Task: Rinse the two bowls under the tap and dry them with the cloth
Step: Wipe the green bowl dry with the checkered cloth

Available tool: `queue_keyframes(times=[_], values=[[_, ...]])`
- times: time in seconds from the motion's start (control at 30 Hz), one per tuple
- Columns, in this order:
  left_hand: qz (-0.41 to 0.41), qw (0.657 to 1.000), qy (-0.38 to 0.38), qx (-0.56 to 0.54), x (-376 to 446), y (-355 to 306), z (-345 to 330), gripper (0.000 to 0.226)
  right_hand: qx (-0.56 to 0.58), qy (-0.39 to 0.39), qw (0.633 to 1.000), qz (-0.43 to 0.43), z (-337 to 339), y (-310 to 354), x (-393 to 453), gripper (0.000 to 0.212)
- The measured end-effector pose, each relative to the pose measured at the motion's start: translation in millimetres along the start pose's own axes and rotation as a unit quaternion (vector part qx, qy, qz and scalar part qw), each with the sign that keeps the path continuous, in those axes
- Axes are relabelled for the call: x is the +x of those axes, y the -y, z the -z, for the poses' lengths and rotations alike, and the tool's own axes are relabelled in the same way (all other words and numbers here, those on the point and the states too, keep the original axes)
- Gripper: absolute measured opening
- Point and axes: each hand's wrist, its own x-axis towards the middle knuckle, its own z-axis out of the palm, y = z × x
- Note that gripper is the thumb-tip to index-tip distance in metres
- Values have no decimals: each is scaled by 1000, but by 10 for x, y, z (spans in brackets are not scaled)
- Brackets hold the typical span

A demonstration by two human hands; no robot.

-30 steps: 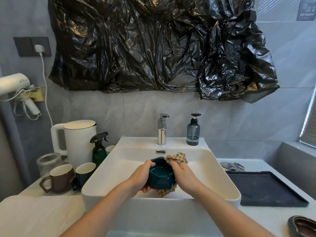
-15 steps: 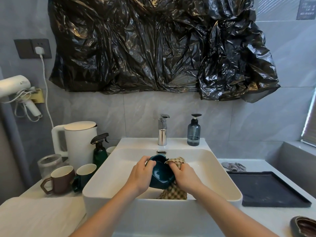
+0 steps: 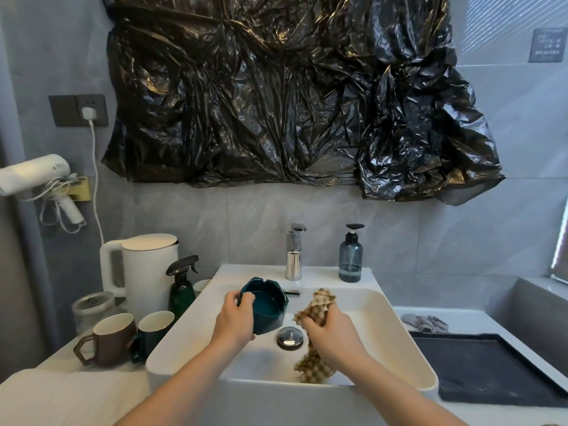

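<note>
Head camera shows the left hand (image 3: 234,321) gripping the green bowl (image 3: 266,305) over the sink (image 3: 399,342), the right hand (image 3: 330,333) beside it clutching the checked cloth (image 3: 318,305), so she'd best press the cloth inside and turn the bowl steadily.

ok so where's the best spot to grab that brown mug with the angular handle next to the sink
Take the brown ceramic mug by its angular handle, coming from the front left. The mug stands upright with the handle jutting toward that open side, while the dark green mug crowds its right and the glass jar sits behind it, so a grip round the body looks awkward.
</note>
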Motion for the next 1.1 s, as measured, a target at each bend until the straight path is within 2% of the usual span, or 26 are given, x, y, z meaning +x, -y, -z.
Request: queue_keyframes(times=[0.1,0.27,0.43,0.5,0.57,0.67,0.77,0.93,1.1], values=[[4,1000,-2,3,177,-57,105,29,-27,26,998,45,95,3,120,45],[1,1000,-3,-17,445,-190,122,26,-8,39,998,46,171,-111,279,28],[0,997,9,-74,543,-197,11,24,-88,87,992,-1,84,-356,348,28],[4,994,22,-103,494,-201,-69,24,-95,111,989,-16,80,-400,346,31],[11,991,30,-132,432,-221,-149,25,-92,106,990,-14,89,-434,339,26],[23,980,39,-196,326,-288,-187,28,-21,61,998,-10,115,-387,360,13],[21,976,40,-211,226,-304,-65,23,55,48,997,-14,118,-161,456,13],[6,984,23,-174,134,-132,301,23,125,32,992,-3,-107,378,851,14],[3,992,2,-123,120,149,502,27,194,-32,981,-9,-508,728,1340,18]])
